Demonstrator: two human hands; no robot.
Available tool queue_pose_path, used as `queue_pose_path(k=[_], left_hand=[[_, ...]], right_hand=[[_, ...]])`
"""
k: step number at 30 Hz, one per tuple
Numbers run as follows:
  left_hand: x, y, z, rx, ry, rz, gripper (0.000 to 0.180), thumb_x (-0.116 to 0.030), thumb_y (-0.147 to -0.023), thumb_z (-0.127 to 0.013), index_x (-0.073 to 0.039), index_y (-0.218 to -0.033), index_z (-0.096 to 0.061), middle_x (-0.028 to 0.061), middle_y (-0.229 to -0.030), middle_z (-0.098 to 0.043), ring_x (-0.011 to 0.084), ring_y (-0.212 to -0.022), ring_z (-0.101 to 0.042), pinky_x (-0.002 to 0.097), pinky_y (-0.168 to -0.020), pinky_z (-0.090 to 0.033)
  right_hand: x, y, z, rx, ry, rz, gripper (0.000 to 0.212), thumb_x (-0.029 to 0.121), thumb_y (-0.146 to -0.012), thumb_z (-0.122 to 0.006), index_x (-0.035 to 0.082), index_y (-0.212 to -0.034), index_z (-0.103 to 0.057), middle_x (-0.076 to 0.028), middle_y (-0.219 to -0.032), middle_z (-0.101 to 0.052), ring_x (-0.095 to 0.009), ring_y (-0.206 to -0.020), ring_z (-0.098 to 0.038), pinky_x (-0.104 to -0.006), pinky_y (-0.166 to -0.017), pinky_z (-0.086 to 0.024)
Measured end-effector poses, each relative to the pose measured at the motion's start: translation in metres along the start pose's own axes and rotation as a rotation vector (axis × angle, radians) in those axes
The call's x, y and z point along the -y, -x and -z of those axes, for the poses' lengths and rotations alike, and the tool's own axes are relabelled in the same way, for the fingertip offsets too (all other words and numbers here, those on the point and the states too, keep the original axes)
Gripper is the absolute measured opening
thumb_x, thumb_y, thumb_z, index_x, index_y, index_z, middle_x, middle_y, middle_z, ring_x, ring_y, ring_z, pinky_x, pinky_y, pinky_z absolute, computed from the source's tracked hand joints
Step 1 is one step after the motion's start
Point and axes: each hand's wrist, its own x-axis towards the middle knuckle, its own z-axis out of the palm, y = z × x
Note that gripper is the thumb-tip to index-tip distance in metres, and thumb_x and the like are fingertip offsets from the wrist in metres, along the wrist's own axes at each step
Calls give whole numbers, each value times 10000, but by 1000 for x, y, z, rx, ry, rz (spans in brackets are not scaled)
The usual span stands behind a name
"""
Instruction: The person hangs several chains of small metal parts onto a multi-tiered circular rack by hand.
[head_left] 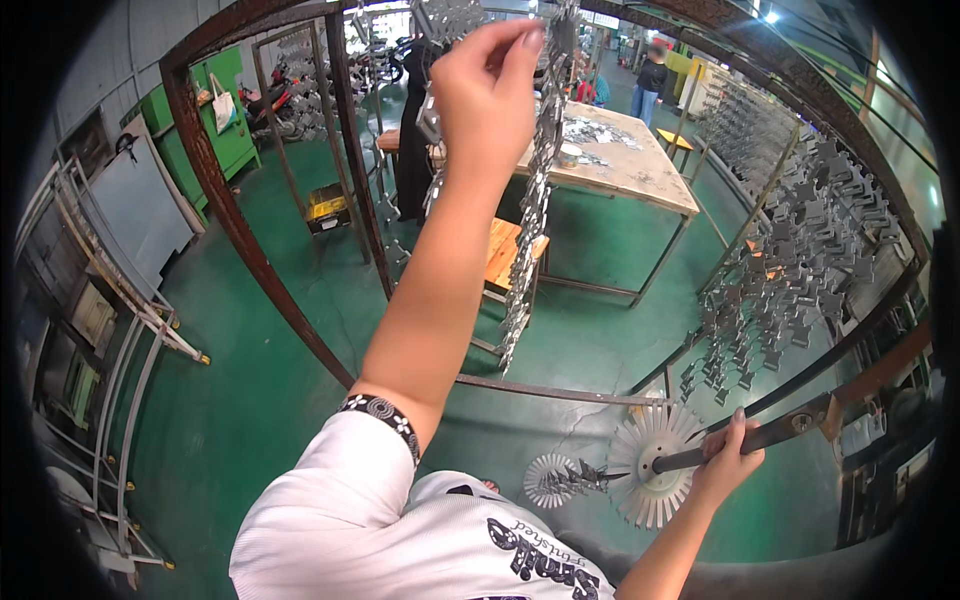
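Observation:
My left hand is raised high in front of me, its thumb and fingers pinched together. Whatever lies between the fingertips is too small or hidden to make out. Just beside it hangs a long strand of grey metal pieces. Low on the right, my right hand is closed around a dark bar. At the bar's inner end is a large pale disc with radial slots. A smaller slotted disc and a cluster of small metal pieces lie to its left.
A rusty metal frame surrounds my working space. Many metal pieces hang in strands at the right. Beyond stand a worktable with flat parts on it, a wooden stool and a person. Metal racks line the left.

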Motion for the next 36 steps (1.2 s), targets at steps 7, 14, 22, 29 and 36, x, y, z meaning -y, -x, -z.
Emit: queue_pose_path(k=[7,14,22,29,36], left_hand=[[14,-51,-32,-29,181,328,118,-121,-767,-575,-14,-812,-600,30,-662,-578,68,-511,-461,208,-465,-353],[9,-61,-40,81,170,351,43,-43,-745,-553,-17,-755,-587,36,-643,-575,73,-476,-456,215,-423,-336],[28,-72,-38,26,532,217,176,64,-732,-454,-25,-825,-575,84,-750,-582,144,-625,-533,258,-542,-433],[24,-57,-16,166,677,564,170,55,-753,-490,-34,-882,-554,71,-790,-572,176,-710,-559,294,-622,-475],[10,-2,11,267,628,610,138,-57,-779,-560,13,-897,-574,70,-841,-596,124,-804,-560,237,-712,-444]], right_hand=[[3,5,-5,7,19,-2,308,97,-798,-538,77,-564,-339,14,-422,-318,-50,-336,-296,-193,-320,-251],[1,6,-7,12,18,-38,315,107,-796,-543,78,-562,-334,13,-420,-324,-52,-331,-297,-195,-320,-246],[2,8,-13,24,33,-44,312,104,-794,-542,77,-564,-333,14,-415,-313,-54,-326,-293,-200,-315,-239],[-2,7,-14,50,-9,-52,304,79,-793,-533,80,-569,-329,18,-419,-309,-53,-329,-292,-200,-317,-234],[6,9,-18,42,-1,-47,302,73,-790,-535,80,-568,-331,16,-426,-313,-54,-333,-300,-202,-319,-234]])
